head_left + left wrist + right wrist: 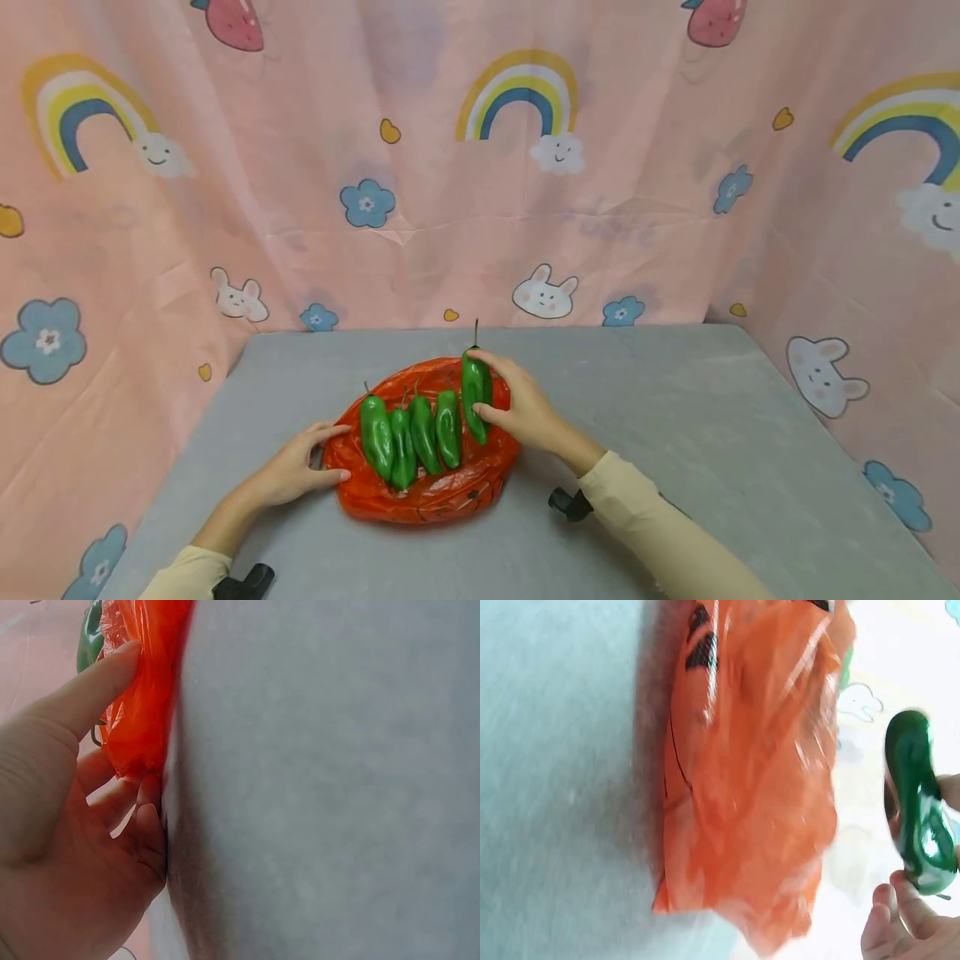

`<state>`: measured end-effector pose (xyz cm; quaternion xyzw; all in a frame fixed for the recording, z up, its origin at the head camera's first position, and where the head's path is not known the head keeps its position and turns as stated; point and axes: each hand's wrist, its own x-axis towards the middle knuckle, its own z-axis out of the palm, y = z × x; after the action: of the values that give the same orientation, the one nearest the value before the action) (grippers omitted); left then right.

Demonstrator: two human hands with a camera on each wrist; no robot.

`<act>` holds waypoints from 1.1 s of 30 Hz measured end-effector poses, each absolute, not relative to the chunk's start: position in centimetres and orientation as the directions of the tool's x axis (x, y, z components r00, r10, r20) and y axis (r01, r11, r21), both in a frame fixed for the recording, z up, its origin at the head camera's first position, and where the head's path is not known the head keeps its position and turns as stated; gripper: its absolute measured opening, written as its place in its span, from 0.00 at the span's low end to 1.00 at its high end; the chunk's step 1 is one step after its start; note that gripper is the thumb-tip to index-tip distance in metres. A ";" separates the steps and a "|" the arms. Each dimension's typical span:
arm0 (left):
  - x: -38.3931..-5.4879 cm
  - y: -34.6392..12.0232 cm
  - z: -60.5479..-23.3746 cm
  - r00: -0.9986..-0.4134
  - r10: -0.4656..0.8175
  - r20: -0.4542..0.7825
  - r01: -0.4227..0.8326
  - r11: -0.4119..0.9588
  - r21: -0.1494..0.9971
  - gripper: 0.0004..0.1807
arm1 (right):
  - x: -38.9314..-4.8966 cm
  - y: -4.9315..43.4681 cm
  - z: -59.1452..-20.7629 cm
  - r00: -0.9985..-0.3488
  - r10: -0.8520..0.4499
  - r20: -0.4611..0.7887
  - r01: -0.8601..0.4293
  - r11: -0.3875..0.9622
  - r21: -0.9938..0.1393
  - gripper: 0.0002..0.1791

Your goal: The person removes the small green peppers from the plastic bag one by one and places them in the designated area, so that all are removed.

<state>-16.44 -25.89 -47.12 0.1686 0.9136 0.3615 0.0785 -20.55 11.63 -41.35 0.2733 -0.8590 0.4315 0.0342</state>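
A red plastic bag [420,500] lies puffed up on the grey table, with several green chili peppers [423,435] side by side on it. My right hand [525,408] pinches another long green pepper [476,383] between thumb and fingers, stem pointing away, over the bag's right part. A gap shows between this pepper [913,772] and the bag [757,765] in the right wrist view. At the bag's left edge, my left hand [294,467] holds the side, thumb on the near part and fingers farther back. Its thumb [112,671] touches the plastic in the left wrist view.
The grey table [637,400] reaches back to a pink curtain [420,267] printed with rainbows, rabbits and flowers. Black wrist-worn devices show at the left wrist [243,582] and the right wrist [570,504]. Dark printed marks show on the bag's near side.
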 end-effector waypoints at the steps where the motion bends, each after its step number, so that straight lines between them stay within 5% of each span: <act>1: -16.4 -25.9 -47.1 -0.932 0.363 -0.019 0.251 0.682 0.687 0.37 | -20.6 11.9 -41.2 -0.846 -0.443 0.295 -0.498 0.465 -0.731 0.40; 10: -15.8 -26.0 -47.4 -0.931 0.364 -0.010 0.243 0.642 0.728 0.37 | -21.1 14.8 -40.9 -0.860 -0.441 0.258 -0.448 0.407 -0.796 0.40; 33: -16.1 -25.8 -47.4 -0.927 0.376 0.015 0.273 0.646 0.713 0.38 | -21.9 23.1 -44.5 -0.907 -0.412 0.094 -0.326 0.541 -0.775 0.37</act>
<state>-16.13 -25.80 -47.39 0.1794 0.9047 0.3805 0.0673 -21.90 23.15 -44.53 0.2104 -0.8764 0.4304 -0.0496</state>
